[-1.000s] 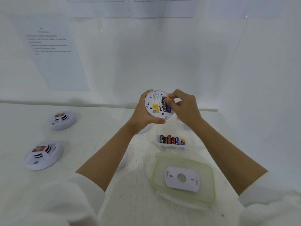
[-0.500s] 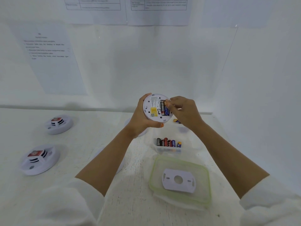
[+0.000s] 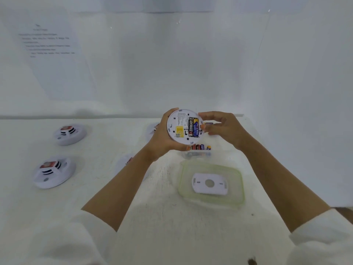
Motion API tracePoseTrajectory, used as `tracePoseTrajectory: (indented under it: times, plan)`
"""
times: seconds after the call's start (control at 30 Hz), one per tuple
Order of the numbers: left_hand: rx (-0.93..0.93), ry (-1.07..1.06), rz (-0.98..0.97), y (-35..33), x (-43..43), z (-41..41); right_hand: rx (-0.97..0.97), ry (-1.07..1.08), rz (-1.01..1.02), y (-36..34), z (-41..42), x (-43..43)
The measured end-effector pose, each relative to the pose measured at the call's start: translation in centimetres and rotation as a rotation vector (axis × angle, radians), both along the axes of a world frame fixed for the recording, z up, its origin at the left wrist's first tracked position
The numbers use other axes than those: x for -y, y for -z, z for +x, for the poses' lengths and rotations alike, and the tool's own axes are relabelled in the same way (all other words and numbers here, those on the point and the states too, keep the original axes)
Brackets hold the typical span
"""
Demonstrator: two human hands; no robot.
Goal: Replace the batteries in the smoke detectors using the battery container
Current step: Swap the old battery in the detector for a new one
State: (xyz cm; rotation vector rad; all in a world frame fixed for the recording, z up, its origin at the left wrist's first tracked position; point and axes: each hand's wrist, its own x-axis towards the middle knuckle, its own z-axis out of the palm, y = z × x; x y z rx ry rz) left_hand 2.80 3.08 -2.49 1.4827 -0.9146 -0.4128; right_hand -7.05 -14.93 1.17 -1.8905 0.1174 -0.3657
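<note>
Head cam, and honestly this looks like the fiddly seating bit. The left hand [image 3: 162,134] has its fingers and thumb wrapped round the rim of the smoke detector [image 3: 178,127], holding it up off the table [image 3: 95,150] with the open battery bay facing the camera. A black cell [image 3: 190,127] and a blue cell [image 3: 195,128] sit side by side in the bay. The right hand [image 3: 223,129] is at the detector's right edge, fingers curled, with one fingertip [image 3: 203,127] touching the rim just beside the blue cell. I can't tell if it's pinching a battery or just steadying things, it's too small to see. The battery container [image 3: 198,152] sits on the table right below the detector, with spare batteries [image 3: 200,146] lined up inside. Its lid [image 3: 187,178] lies nearer the camera with a white mounting plate [image 3: 210,183] on top. My take: keep the left grip firm so the detector doesn't twist, match each cell's flat end to the spring, then press along the whole length until both lie level. A cell sitting proud would probably stop the plate going back on. Two more detectors [image 3: 69,133] [image 3: 54,172] wait off to the left.
</note>
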Motion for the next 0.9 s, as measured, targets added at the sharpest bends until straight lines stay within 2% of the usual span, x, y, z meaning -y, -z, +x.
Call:
tracePoseTrajectory:
  times: [0.3, 0.47, 0.53, 0.63, 0.8, 0.9]
  plan:
    - [-0.023, -0.022, 0.024, 1.0, -2.5, -4.4, -0.047, -0.014, 0.059, 1.6, -4.7, -1.9]
    - [-0.023, -0.056, 0.06, 1.1, -4.0, -6.9, -0.217, -0.021, 0.027, 3.3, -7.2, -2.0]
    - [-0.019, -0.056, 0.074, 1.2, -4.5, -7.6, -0.325, -0.031, -0.093, 4.4, -7.8, -2.0]
    - [-0.024, -0.066, 0.084, 1.5, -5.2, -8.2, -0.505, -0.092, -0.449, 5.8, -8.2, -2.1]
    - [-0.053, -0.08, 0.073, 1.5, -5.6, -8.7, -0.555, -0.146, -0.683, 6.1, -8.1, -2.3]
    - [-0.059, -0.081, 0.069, 1.5, -5.8, -8.7, -0.579, -0.156, -0.72, 5.6, -7.7, -2.4]
